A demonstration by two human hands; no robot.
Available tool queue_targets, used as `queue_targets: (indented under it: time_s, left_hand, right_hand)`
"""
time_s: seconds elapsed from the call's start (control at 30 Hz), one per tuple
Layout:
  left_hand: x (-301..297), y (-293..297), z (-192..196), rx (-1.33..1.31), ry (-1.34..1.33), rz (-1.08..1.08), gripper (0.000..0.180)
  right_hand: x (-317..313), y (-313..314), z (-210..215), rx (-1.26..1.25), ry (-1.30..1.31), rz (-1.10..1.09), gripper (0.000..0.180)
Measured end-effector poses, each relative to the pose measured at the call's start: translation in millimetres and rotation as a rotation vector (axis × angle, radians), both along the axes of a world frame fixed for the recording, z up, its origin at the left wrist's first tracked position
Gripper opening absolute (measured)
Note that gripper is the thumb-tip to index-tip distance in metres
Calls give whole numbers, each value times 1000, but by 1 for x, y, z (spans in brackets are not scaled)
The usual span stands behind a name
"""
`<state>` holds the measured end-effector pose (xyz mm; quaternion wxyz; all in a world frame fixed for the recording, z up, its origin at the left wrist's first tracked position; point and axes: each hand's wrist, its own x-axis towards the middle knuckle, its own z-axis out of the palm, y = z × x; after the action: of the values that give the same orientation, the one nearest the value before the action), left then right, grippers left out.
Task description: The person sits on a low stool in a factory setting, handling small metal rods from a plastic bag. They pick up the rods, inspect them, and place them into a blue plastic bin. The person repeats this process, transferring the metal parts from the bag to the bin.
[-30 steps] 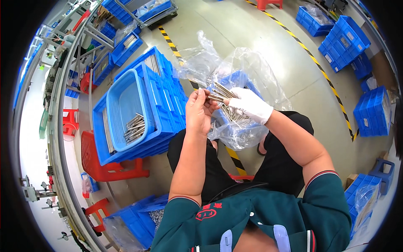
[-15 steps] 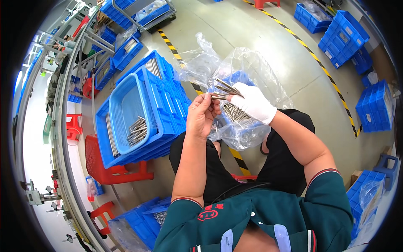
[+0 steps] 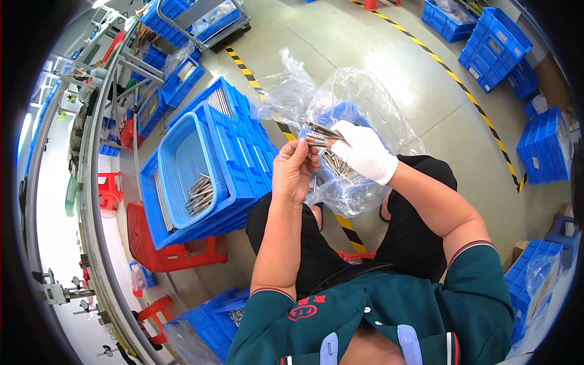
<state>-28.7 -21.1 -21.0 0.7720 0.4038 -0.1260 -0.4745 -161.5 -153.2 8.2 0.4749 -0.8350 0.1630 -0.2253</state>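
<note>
Holding a small bundle of thin grey metal rods (image 3: 321, 135) at centre frame, the right hand (image 3: 363, 152), in a white fabric glove, was closed round their lower ends. Left hand (image 3: 294, 171), bare, sat just left of it w/ fingertips pinching toward the rod tips, touching or nearly so; exact contact couldn't be told. Both hands hovered over a crumpled clear plastic bag (image 3: 340, 115) resting on the person's lap, w/ more rods (image 3: 336, 165) lying inside it, below the gloved hand.

Left of the knees stood a blue plastic crate (image 3: 240, 155), and nested in it a lighter blue plastic basket (image 3: 185, 161) w/ a few loose rods (image 3: 199, 193) at its lower end. A red plastic stool (image 3: 159, 246) carried the crate. More blue crates (image 3: 496, 39) sat upper right, past a yellow-black floor stripe (image 3: 462, 85).

Risks, as judged: the rods looked smooth & slim, so a loose pinch could let one slide out & drop to the floor. The bag sagged off the lap; a knee shift might spill it. The bare left hand could get poked by the rod ends.
</note>
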Motion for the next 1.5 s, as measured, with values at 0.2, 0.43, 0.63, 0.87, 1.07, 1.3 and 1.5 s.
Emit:
queue_targets:
  time_s: [0.2, 0.43, 0.63, 0.87, 1.07, 1.3, 1.5]
  left_hand:
    - [1, -1, 8, -47, 75, -27, 19]
    - [2, 2, 1, -177, 293, -183, 19]
    - [-9, 0, 9, 42, -91, 57, 19]
    - [-2, 4, 14, 196, -400, 105, 19]
    - [12, 7, 17, 178, -343, 167, 22]
    - [12, 9, 12, 84, -224, 18, 20]
    - [9, 9, 16, 140, -289, 8, 19]
  right_hand:
    - [-1, -3, 5, 12, -2, 6, 22]
    - [0, -1, 5, 84, 10, 46, 22]
    - [3, -3, 0, 95, 28, 10, 23]
    - [3, -5, 2, 83, 65, 40, 25]
    - [3, -9, 6, 134, 95, 100, 24]
    - [3, -6, 11, 141, 146, 179, 29]
    - [0, -11, 12, 68, 181, 218, 29]
